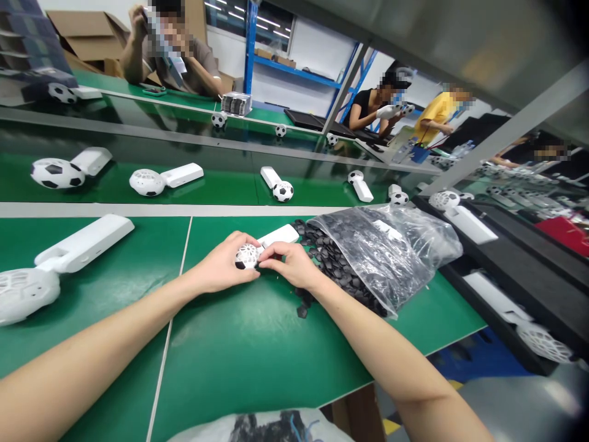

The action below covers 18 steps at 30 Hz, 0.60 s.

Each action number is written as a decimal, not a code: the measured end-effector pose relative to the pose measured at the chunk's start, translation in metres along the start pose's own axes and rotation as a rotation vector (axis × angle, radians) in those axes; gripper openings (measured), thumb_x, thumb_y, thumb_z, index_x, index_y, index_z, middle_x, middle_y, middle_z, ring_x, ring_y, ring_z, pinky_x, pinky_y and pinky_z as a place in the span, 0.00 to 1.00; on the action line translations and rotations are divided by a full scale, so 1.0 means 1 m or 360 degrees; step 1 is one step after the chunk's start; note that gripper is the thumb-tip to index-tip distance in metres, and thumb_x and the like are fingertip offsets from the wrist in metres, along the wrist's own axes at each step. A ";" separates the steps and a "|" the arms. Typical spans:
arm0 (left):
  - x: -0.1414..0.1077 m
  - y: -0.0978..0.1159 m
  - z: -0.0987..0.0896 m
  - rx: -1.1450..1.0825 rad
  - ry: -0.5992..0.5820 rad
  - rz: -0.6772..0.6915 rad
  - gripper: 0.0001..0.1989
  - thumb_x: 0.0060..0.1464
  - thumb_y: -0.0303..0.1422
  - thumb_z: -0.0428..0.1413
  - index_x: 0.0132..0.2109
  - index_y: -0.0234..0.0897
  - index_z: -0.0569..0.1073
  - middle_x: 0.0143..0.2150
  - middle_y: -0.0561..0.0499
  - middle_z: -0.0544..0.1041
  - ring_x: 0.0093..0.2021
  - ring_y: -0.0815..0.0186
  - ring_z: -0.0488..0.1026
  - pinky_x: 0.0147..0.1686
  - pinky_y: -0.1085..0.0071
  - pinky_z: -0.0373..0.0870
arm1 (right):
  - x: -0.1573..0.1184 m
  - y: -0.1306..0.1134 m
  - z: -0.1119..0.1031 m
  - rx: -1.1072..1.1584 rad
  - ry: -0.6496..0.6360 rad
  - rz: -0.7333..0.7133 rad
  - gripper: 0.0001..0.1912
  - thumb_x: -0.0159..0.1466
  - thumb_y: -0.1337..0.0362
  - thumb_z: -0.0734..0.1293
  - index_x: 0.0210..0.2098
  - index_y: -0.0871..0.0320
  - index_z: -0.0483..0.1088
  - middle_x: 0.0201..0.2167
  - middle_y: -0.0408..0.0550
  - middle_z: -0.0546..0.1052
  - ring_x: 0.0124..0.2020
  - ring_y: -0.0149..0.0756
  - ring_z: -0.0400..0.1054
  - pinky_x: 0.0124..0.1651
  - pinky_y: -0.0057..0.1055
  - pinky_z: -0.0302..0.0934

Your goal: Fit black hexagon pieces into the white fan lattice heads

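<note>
Two Hands on a Football-Headed Device [248, 254]

From my remote seat I'm watching the device lying near the center of the frame, its white handle [282, 235] pointing toward the upper right. My left hand [224, 264] is curling partly closed and gripping the ball end [246, 257]. My right hand [289, 263] is bringing thumb and forefinger close at the ball's right edge; I cannot tell whether they're pinching anything. Right of center, black pieces [343, 273] are lying at a clear plastic bag's [414, 245] mouth.
</note>
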<state>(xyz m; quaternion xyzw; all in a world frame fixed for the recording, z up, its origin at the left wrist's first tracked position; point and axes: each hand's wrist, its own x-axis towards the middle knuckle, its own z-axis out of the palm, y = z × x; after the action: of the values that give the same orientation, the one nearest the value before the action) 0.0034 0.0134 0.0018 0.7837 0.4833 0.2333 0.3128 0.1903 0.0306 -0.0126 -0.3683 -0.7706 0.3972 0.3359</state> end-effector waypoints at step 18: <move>0.121 -0.047 -0.051 0.0541 0.0728 -0.0207 0.31 0.49 0.40 0.55 0.58 0.34 0.58 0.56 0.43 0.65 0.55 0.58 0.62 0.52 0.65 0.60 | -0.032 -0.006 -0.037 -0.0765 0.0031 0.0267 0.06 0.59 0.61 0.64 0.34 0.56 0.68 0.34 0.45 0.70 0.36 0.34 0.65 0.40 0.30 0.59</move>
<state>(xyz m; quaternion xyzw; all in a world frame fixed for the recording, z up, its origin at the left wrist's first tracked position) -0.0080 0.1524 0.0112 0.7194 0.6225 0.2991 0.0743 0.2343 0.0147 0.0027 -0.5040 -0.8063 0.2257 0.2119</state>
